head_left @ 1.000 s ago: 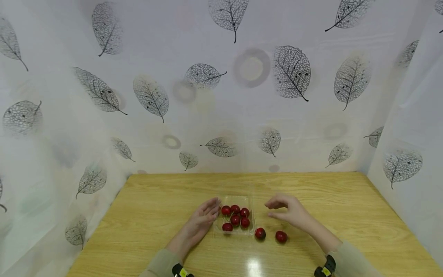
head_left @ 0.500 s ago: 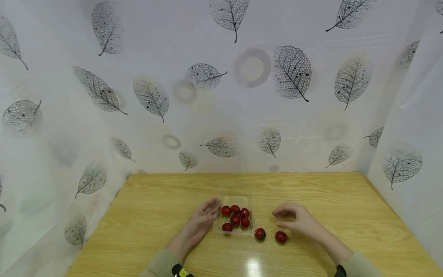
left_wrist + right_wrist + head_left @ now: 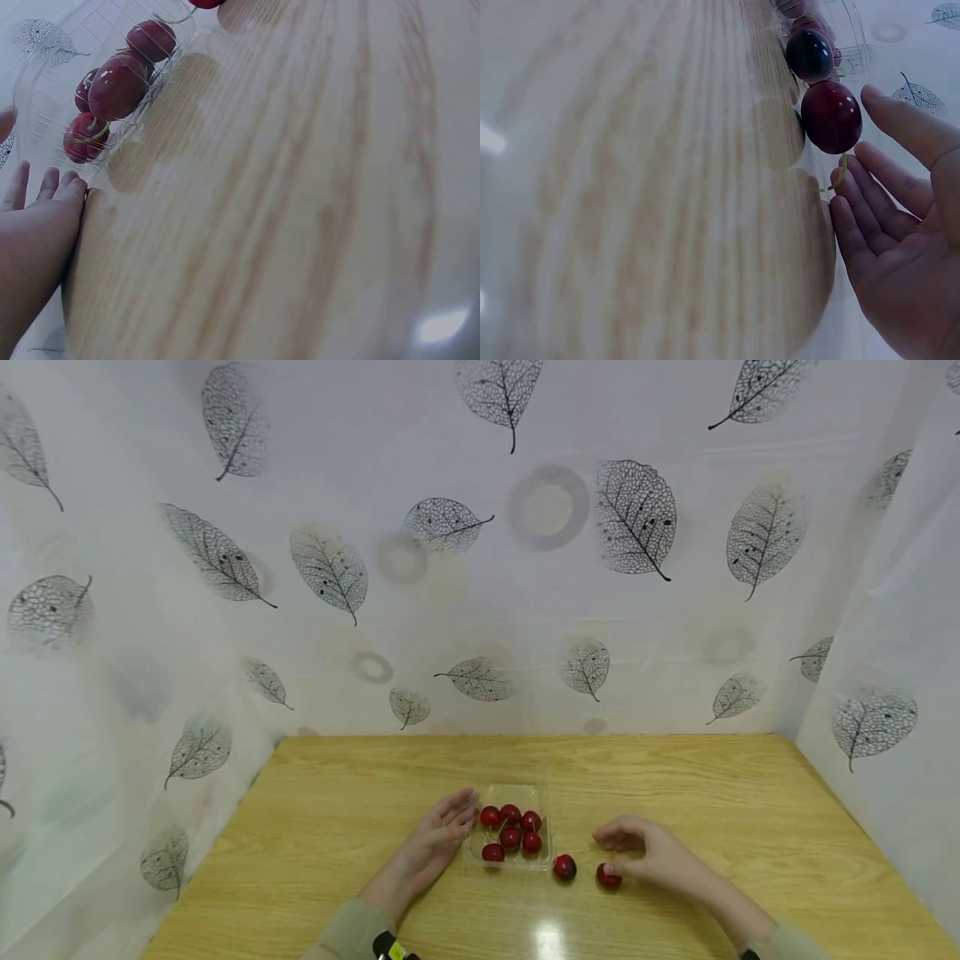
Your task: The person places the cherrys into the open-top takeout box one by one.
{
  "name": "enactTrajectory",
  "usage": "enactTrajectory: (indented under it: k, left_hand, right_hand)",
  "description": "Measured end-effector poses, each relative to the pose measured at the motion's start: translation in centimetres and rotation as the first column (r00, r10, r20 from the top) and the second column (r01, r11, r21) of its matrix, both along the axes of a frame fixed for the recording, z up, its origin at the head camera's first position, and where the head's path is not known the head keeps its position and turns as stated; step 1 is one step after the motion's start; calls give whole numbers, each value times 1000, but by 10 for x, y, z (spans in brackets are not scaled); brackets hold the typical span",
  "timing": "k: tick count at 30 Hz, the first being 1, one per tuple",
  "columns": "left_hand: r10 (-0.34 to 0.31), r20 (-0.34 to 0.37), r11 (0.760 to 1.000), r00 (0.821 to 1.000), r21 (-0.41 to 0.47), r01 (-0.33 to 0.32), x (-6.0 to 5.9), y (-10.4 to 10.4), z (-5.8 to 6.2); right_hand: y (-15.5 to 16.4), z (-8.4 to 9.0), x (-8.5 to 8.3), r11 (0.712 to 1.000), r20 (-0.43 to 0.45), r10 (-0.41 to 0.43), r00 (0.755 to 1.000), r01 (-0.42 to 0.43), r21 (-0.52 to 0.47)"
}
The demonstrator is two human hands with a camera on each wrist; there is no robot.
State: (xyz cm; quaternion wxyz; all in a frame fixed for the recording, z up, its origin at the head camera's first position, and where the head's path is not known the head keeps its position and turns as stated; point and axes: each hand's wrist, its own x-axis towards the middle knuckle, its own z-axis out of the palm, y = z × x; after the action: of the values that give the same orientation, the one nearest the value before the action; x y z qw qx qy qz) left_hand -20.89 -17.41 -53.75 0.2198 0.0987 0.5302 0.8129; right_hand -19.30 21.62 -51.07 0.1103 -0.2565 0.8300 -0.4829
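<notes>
Right hand [image 3: 660, 860] is the main change: a second ago it hangs above and to the right of the container [image 3: 517, 795], well up from the loose fruit; half a second ago it is further right; now it is lower, thumb overlapping the outer cherry [image 3: 606, 881] in the head view. No grasp yet — the hand is released, fingers bent and parted. Right wrist view shows the thumb tip just beside that cherry, with its stem [image 3: 844, 166] at the other fingertips; can't tell if either actually touches.

Outer cherry sits on the worktop [image 3: 360, 777], right of the inner cherry [image 3: 565, 867], gap between them. Inner cherry is just outside the container's near right corner. Both are about where they were in the earlier frames.

Left hand [image 3: 431, 843] hasn't moved: released, fingers extended, fingertips at the container's left wall; contact not clear. Container stays put, clear plastic, same six cherries [image 3: 510, 837] inside, some stems showing.

Right sleeve [image 3: 791, 943] has slid toward the bottom edge with the arm — its wristband is nearly out of frame now. Leaf-print backdrop [image 3: 525, 602] behind the worktop is unchanged.
</notes>
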Motion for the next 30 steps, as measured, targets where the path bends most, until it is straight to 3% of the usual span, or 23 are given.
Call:
enactTrajectory:
  k: [8,18,22,30]
  left_hand:
    - [1,3,1000,1000,-2,-1,1,0,1]
    - [0,-3,1000,1000,-3,0,1,0,2]
    - [6,3,1000,1000,-9,-6,1,1,2]
    - [4,1,1000,1000,-11,-4,0,1,1]
  right_hand:
    - [4,-5,1,1000,-63,14,998,-13,12]
    - [8,-9,2,990,-195,142,971,-140,27]
    - [7,-10,1,982,-172,188,967,-190,7]
    - [7,-8,2,983,-153,182,971,-186,-10]
